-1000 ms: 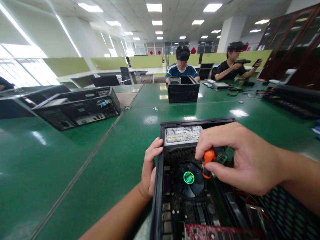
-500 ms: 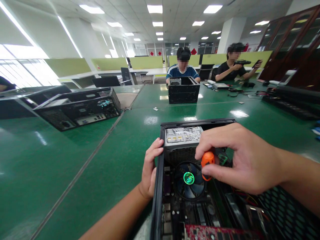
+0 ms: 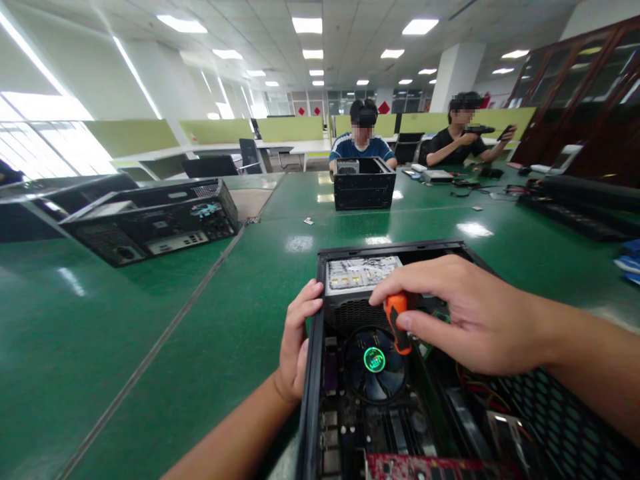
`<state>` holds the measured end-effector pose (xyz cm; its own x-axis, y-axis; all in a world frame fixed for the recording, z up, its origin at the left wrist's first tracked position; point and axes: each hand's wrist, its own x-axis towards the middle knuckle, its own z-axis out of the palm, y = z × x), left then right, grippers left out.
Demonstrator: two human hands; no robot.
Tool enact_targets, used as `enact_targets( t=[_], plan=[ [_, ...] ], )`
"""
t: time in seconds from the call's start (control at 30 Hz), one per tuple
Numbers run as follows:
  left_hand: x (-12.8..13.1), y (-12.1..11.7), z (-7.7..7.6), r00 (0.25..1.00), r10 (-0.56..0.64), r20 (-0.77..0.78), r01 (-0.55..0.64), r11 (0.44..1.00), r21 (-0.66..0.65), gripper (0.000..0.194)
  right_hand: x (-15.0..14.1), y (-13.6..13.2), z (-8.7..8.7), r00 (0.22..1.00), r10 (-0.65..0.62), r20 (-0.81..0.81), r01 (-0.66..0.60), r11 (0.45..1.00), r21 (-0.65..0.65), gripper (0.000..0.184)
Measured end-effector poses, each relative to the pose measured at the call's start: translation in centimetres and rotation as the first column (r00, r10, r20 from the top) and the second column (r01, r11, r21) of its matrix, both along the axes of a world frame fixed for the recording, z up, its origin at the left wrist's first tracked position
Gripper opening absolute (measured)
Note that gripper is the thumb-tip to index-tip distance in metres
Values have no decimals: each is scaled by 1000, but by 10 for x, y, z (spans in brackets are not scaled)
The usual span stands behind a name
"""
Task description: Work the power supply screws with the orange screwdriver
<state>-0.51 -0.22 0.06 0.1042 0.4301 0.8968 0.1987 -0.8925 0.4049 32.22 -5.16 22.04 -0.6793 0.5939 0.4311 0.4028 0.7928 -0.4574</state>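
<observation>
An open black computer case (image 3: 311, 373) lies in front of me with its inside facing up. My left hand (image 3: 299, 333) grips its left wall, fingertips at the rim. My right hand (image 3: 465, 310) is closed on the orange and black handle of a screwdriver (image 3: 399, 327), held tilted above the cooling fan (image 3: 375, 380). The fan has a glowing green centre. The screwdriver's tip cannot be made out. Beyond the fan sits a power supply (image 3: 350, 275) with a worn label. A red circuit card (image 3: 400, 468) shows at the bottom edge.
A second computer case (image 3: 165, 227) lies on the green table (image 3: 210, 320) at left. Across the table, one person (image 3: 361, 140) sits behind another case (image 3: 363, 190); another person (image 3: 460, 137) holds a drill. Cables and black parts (image 3: 575, 207) lie at right.
My right hand has shifted slightly left, and the screwdriver handle now leans, its top farther left. My left hand keeps its place on the case wall. The view has moved slightly.
</observation>
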Motion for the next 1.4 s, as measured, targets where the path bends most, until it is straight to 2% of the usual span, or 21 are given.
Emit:
enact_targets(
  t=[0.07, 0.17, 0.33, 0.47, 0.67, 0.93, 1.4],
  plan=[
    [0, 0, 0, 1000, -3, -1, 3, 1000, 0, 49, 0, 1, -3, 998, -46, -49, 47, 999, 13, 32],
    [-1, 0, 2, 1000, -2, 0, 2, 1000, 0, 47, 0, 3, -5, 973, -168, -158, 182, 980, 77, 33],
    [-3, 0, 2, 1000, 4, 22, -4, 1000, -25, 44, 0, 6, 2, 948, -304, -98, 311, 948, 64, 32],
    [-4, 0, 1, 1000, 13, 27, -12, 999, -36, 42, -1, 8, 4, 948, -310, -73, 313, 949, 32, 30],
    [-3, 1, 1, 998, 18, 54, -16, 999, -37, 40, -4, 10, -7, 943, -300, -143, 309, 950, 45, 30],
    [-1, 0, 5, 1000, 8, 14, -8, 1000, -13, 43, -4, 13, -13, 937, -319, -140, 322, 947, -1, 28],
    [-7, 0, -5, 998, -6, 59, 9, 998, -57, 44, -6, 14, -14, 944, -319, -83, 318, 948, -30, 28]
  ],
)
